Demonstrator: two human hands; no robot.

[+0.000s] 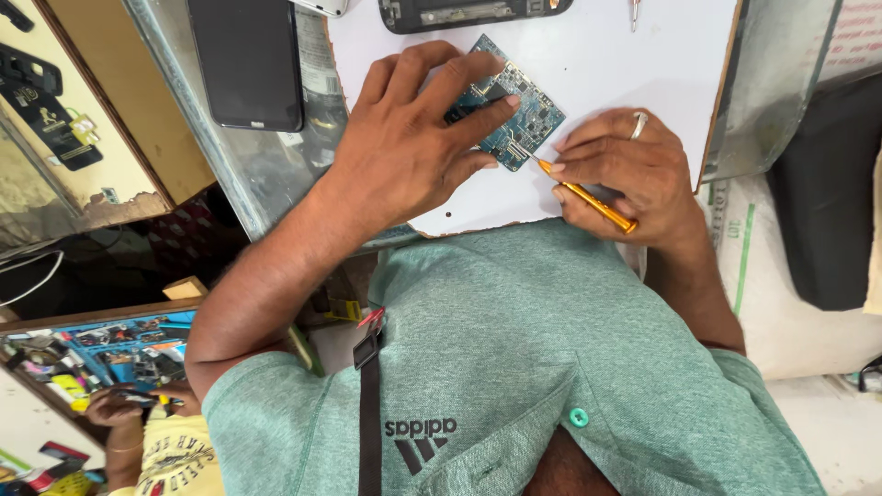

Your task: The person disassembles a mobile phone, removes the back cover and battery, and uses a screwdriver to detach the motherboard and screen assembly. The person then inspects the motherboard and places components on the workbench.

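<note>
Right hand: grip pinched shut on a screwdriver, orange-handled, held low and slanted. Its thin metal tip meets the lower right edge of the board; the exact contact point is too small to make out. The fingertips curl under and are hidden by the knuckles. A ring sits on one finger.

Left hand: fingers spread flat and pressed on the board, holding nothing. Index and middle fingers lie across the board's left half and hide it; the thumb rests on the sheet just below the board.

Board: blue-green circuit board, square, turned cornerwise, lying on the sheet near its front edge. Only the right half and top corner show. Its components are too fine to tell apart.

Sheet: white, with worn brown edges and a chipped front edge, covering the middle of the bench. The person's shirt cuts off its near side.

Phone: dark, screen up, on the bare bench left of the sheet; top cut off by the frame.

Phone frame: black, at the sheet's far edge, mostly out of frame.

Tweezers: only a small metal tip shows at the sheet's far edge; identity uncertain.

Another person's hand: lower left, well apart, over a blue tray of small parts, holding something too small to identify.
</note>
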